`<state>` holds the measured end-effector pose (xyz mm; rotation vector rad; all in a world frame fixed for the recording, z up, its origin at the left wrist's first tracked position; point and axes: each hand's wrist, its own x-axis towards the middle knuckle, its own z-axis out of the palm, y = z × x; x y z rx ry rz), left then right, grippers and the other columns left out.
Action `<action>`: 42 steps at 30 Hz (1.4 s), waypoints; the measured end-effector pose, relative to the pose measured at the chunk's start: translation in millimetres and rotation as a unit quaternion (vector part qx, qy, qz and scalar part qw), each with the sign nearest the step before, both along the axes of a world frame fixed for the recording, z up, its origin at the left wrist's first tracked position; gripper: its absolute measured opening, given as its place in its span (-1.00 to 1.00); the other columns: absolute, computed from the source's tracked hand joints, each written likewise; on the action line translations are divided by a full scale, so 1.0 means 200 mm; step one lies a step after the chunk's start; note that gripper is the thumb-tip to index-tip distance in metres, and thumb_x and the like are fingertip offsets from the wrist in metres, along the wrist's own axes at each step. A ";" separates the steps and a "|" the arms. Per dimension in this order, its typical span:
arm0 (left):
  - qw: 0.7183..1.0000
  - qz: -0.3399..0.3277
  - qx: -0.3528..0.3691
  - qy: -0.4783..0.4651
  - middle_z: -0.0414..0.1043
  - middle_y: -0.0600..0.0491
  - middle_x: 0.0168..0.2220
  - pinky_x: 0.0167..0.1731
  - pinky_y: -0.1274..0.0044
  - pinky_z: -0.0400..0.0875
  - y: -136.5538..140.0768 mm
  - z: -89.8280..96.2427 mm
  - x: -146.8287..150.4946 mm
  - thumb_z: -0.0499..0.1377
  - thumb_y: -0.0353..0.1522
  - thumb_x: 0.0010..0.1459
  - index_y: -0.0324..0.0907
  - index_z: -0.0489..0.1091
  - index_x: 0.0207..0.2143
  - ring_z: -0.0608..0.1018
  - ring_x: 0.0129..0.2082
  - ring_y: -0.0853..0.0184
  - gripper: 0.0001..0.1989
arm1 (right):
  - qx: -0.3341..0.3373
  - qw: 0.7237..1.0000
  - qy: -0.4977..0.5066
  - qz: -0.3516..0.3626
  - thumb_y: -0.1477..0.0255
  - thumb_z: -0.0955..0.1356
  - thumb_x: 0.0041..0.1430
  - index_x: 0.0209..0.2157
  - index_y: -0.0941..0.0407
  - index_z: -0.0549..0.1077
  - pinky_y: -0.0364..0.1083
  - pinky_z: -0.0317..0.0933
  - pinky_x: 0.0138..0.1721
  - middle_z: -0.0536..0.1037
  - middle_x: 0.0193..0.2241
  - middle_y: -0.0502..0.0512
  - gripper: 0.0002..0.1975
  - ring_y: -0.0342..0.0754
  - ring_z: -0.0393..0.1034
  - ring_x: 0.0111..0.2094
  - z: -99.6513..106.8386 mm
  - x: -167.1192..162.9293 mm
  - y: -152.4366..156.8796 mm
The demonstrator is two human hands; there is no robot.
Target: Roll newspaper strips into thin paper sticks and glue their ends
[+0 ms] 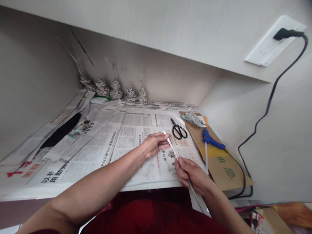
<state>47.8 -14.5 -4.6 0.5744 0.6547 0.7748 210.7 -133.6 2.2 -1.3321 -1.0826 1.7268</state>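
Observation:
A thin white rolled-paper stick (172, 149) slants between my two hands above the newspaper. My left hand (156, 144) pinches it near its upper tip, thumb against the fingers. Lower down, my right hand (190, 172) is closed around the same stick, whose tail runs down past the table's front edge. Just beyond my fingertips lie black-handled scissors (179, 131), their blades pointing away. A blue glue gun (212, 139) with a pale glue stick in it rests to the right on flattened cardboard (225, 167).
Newspaper sheets (131, 133) cover the table. Several gourd-shaped woven paper pieces (116, 90) stand along the back wall, with long rolled-paper sticks (161, 105) before them. A grey bundle (192, 119) lies on the cardboard. A black cord (270, 100) hangs from the wall socket (274, 42).

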 end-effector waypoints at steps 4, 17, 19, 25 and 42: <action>1.000 0.013 -0.004 -0.009 0.46 0.00 -0.45 -0.44 0.64 0.52 0.01 0.00 0.00 0.31 -0.45 -0.04 -0.35 0.49 -0.35 0.52 -0.49 0.47 -0.84 | -0.001 1.000 0.004 0.001 0.09 0.20 0.20 -0.38 0.11 0.28 -0.22 -0.08 -0.73 0.10 -0.73 -0.19 -0.65 -0.26 0.00 -0.77 0.01 -0.01 -0.01; 0.998 0.027 0.004 -0.055 0.44 0.05 -0.51 -0.51 0.68 0.50 0.05 0.02 -0.03 0.29 -0.47 -0.03 -0.32 0.43 -0.42 0.51 -0.54 0.49 -0.90 | -0.008 0.999 0.033 0.028 0.12 0.19 0.22 -0.39 0.11 0.31 -0.21 -0.09 -0.72 0.09 -0.76 -0.18 -0.66 -0.25 0.02 -0.78 0.02 0.02 0.01; 0.998 0.044 0.004 -0.051 0.44 0.05 -0.51 -0.52 0.69 0.49 0.06 0.01 -0.03 0.29 -0.47 -0.02 -0.32 0.42 -0.43 0.51 -0.55 0.50 -0.90 | 0.049 0.996 -0.072 -0.012 0.13 0.24 0.19 -0.37 0.12 0.34 -0.21 0.00 -0.68 0.23 -0.69 -0.13 -0.67 -0.24 0.13 -0.71 0.02 0.01 0.01; 0.995 0.064 0.009 -0.071 0.46 0.01 -0.45 -0.50 0.72 0.48 0.08 0.01 -0.04 0.25 -0.47 0.04 -0.32 0.39 -0.46 0.52 -0.51 0.51 -0.92 | 0.031 0.999 -0.015 -0.009 0.13 0.19 0.23 -0.39 0.13 0.32 -0.21 -0.06 -0.70 0.18 -0.72 -0.14 -0.65 -0.25 0.07 -0.75 0.01 -0.01 0.01; 0.996 0.029 0.031 -0.079 0.46 -0.01 -0.40 -0.64 0.80 0.34 0.06 0.01 -0.04 0.24 -0.42 0.05 -0.33 0.45 -0.38 0.40 -0.59 0.60 -0.89 | -0.003 0.999 0.035 0.001 0.08 0.17 0.21 -0.37 0.11 0.29 -0.21 -0.12 -0.72 0.09 -0.73 -0.19 -0.63 -0.25 0.00 -0.77 0.00 -0.02 0.02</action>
